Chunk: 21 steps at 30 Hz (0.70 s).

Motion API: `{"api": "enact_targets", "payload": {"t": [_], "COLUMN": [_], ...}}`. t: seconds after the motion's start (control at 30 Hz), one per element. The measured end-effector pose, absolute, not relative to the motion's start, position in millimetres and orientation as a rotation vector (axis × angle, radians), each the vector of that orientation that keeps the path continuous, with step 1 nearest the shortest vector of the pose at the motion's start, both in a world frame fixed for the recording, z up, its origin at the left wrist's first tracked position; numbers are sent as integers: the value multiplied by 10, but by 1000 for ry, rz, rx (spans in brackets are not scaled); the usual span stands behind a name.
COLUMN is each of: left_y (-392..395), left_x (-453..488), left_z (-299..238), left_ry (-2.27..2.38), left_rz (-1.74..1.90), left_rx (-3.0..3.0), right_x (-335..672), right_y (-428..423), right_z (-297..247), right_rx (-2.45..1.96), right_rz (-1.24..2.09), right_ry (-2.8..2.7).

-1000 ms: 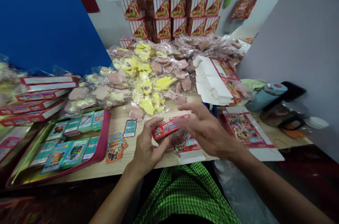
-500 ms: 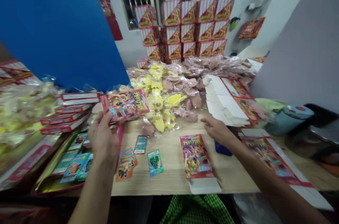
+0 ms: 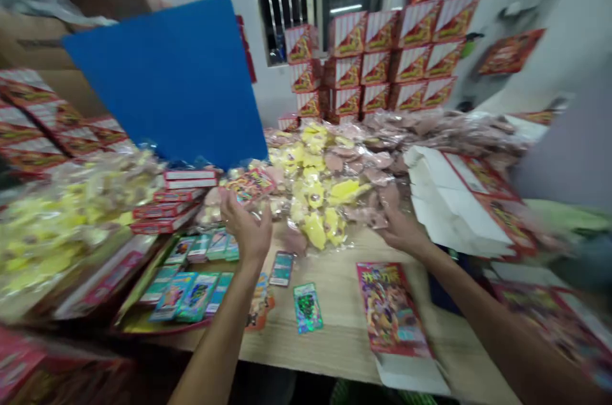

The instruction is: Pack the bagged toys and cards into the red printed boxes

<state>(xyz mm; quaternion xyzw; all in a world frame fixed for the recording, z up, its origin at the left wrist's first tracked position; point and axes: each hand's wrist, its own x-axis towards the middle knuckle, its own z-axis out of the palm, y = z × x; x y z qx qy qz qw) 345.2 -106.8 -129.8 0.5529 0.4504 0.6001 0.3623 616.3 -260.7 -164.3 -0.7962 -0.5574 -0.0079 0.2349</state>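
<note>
The red printed carton point(image 3: 251, 183) could slip off the slick bagged pieces point(image 3: 314, 194) if the left hand point(image 3: 247, 226), grip wide, brushes it; the right hand's point(image 3: 404, 229) grip is unclear.

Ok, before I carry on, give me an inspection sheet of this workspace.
Surface: light wood-grain table, partly covered.
Job's things: red printed carton; second carton, white flap out; bagged pink pieces.
Clutter: green foil card, teal card, thin red boxes.
Hands: left hand at the red printed carton, right hand at the bagged pink pieces; grips unclear.
Cables: nothing seen clearly.
Surroundings: blue panel, stacked cartons, barred window.
</note>
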Motion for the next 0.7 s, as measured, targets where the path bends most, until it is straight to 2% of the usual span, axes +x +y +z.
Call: {"api": "enact_targets", "payload": {"t": [0.1, 0.2, 0.47, 0.57, 0.7], "left_y": [-1577, -1932, -2254, -2387, -2478], "left_x": [3692, 3937, 4154, 4206, 4322], "left_z": [-1394, -1465, -1549, -1580, -1626], "left_ry": [862, 596, 630, 634, 728], "left_rz": [1105, 749, 772, 701, 900], "left_rx": [1832, 1824, 1120, 1108, 1115], "right_x": [5936, 5757, 5862, 5789, 5712], "right_y": [-2844, -3069, -3644, -3736, -3795], "right_z": [-1487, -1331, -1483, -1617, -1642], "right_rx": [-2145, -1938, -1287, -1179, -1216], "right_rz": [98, 362, 1198, 1216, 1086], "right_ry": [-1604, -1740, -1027, -817, -753]}}
